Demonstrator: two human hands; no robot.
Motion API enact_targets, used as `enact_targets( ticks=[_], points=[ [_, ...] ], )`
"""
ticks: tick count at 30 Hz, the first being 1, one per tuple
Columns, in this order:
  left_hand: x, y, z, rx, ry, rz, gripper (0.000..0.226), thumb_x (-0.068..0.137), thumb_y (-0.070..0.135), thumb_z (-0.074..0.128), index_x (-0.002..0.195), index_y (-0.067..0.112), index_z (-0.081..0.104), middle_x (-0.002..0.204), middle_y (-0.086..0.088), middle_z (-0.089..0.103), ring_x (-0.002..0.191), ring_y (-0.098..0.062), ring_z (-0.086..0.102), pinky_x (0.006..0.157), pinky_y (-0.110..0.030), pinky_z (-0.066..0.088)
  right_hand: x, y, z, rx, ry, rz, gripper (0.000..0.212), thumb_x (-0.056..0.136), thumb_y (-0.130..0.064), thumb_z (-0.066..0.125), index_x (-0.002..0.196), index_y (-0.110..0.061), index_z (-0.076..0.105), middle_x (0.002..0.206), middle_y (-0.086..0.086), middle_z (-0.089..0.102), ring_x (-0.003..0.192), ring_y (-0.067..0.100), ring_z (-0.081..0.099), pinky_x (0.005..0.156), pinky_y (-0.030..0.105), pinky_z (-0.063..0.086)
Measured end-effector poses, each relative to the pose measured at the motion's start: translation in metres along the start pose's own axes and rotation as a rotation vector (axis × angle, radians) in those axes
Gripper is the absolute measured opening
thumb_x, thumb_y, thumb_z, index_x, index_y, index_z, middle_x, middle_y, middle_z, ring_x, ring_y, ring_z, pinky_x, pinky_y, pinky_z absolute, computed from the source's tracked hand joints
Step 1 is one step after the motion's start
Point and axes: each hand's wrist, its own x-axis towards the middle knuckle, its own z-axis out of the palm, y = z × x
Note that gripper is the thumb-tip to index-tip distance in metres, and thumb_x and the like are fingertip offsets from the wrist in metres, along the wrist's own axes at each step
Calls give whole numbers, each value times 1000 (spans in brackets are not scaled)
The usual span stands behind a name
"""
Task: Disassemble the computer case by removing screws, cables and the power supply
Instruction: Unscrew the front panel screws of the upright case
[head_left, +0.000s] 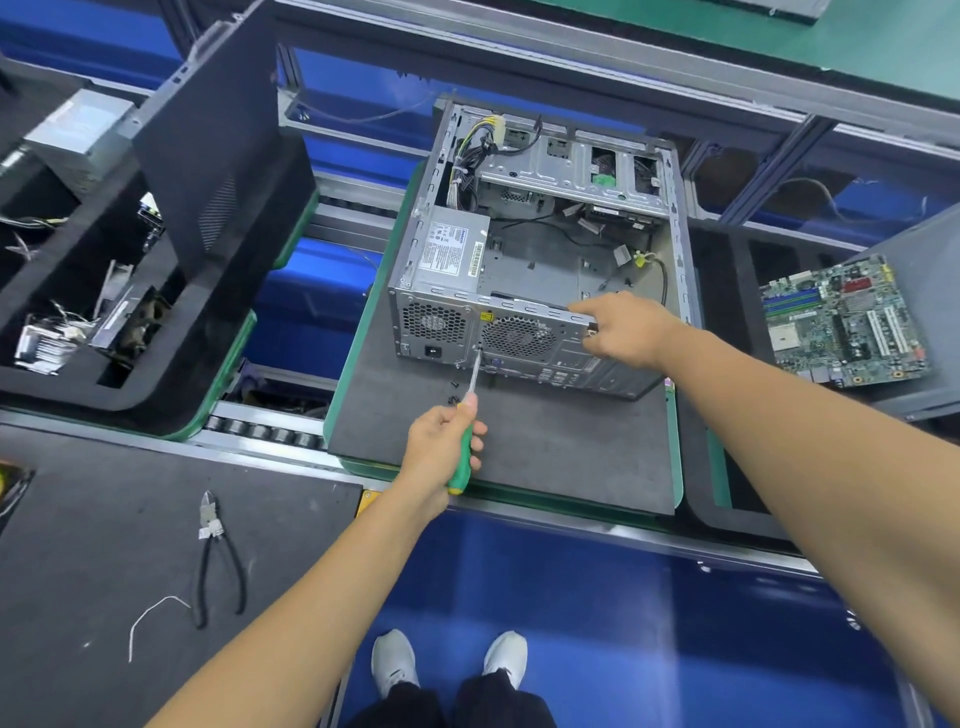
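The case sits on the mat. The left hand grips the screwdriver at the case's rear screw; the right hand clamps its rear edge. A tilted tip could slip and strip the head.

Cutters: black-handled, lying flat on my dark mat, lower left.
Wire scrap: thin and white, just beside the cutter handles.
Circuit board: green, off to my right on a grey surface.
Left bin: black foam, holding loose metal parts and cables.
Grey box: metal, far left, at the bin's far end.
Rollers: between the bin and my mat.
Shoes: mine, white, on the blue floor.
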Motion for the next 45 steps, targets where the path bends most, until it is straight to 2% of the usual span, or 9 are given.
enact_targets(
  ticks=[4, 7, 15, 20, 24, 31, 34, 39, 45],
  points=[
    [-1, -2, -2, -411, -264, -257, 42, 85, 51, 70, 100, 13, 62, 76, 3, 59, 50, -2, 51, 40, -14, 41, -1, -1, -1, 1, -21, 12, 62, 92, -26, 58, 152, -29, 44, 108, 3, 71, 92, 18, 54, 59, 26, 34],
    [-2, -7, 2, -364, -256, -220, 47, 88, 55, 66, 104, 11, 63, 76, 2, 60, 55, -4, 55, 48, -17, 49, -1, -1, 0, -1, -25, 11, 62, 93, -26, 59, 152, -29, 44, 120, 6, 71, 99, 19, 55, 70, 32, 40],
    [-4, -5, 7, 589, 182, 250, 43, 101, 59, 48, 104, 16, 50, 90, 0, 68, 70, -17, 59, 63, -39, 49, -2, -2, -2, 12, -28, 4, 58, 92, -26, 59, 149, -30, 48, 84, -8, 64, 89, 18, 51, 66, 31, 36],
    [-8, -7, -1, 888, 404, 503, 41, 90, 48, 73, 95, 24, 41, 95, 5, 56, 78, -16, 60, 58, -35, 44, -2, -2, -3, 8, -33, 9, 61, 92, -27, 59, 151, -28, 45, 112, 4, 71, 94, 19, 52, 73, 33, 39],
    [1, -8, -12, 673, 327, 495, 38, 90, 46, 76, 85, 20, 48, 80, 2, 66, 56, -11, 68, 58, -36, 55, -2, -2, -2, 15, -36, 3, 61, 92, -27, 59, 151, -29, 45, 96, -1, 67, 90, 19, 54, 69, 32, 37],
    [7, -1, -9, -177, -106, -114, 43, 79, 44, 85, 92, 15, 56, 74, -2, 61, 51, -9, 54, 40, -21, 43, -2, -4, -3, 12, -30, -9, 61, 93, -25, 59, 152, -27, 44, 72, -14, 53, 87, 18, 50, 61, 30, 33],
    [10, -6, -12, -320, -232, -184, 49, 74, 49, 82, 101, 14, 60, 76, 0, 63, 52, -5, 53, 42, -15, 45, -3, -4, -4, 11, -28, -15, 61, 93, -24, 59, 152, -26, 44, 67, -13, 53, 84, 20, 52, 58, 29, 32],
    [7, -7, -13, -6, -85, -29, 44, 88, 52, 73, 100, 10, 65, 89, -5, 75, 77, -16, 75, 54, -26, 56, -4, -5, -4, 32, -32, -6, 62, 92, -23, 60, 152, -25, 45, 69, -6, 61, 77, 17, 54, 58, 29, 32],
    [-7, -14, 5, 688, 333, 364, 40, 89, 56, 70, 101, 25, 47, 96, 7, 57, 72, -8, 60, 65, -36, 48, -2, -3, -3, 21, -28, 16, 62, 93, -26, 60, 153, -27, 43, 97, 6, 73, 104, 27, 60, 71, 34, 38]
  ],
)
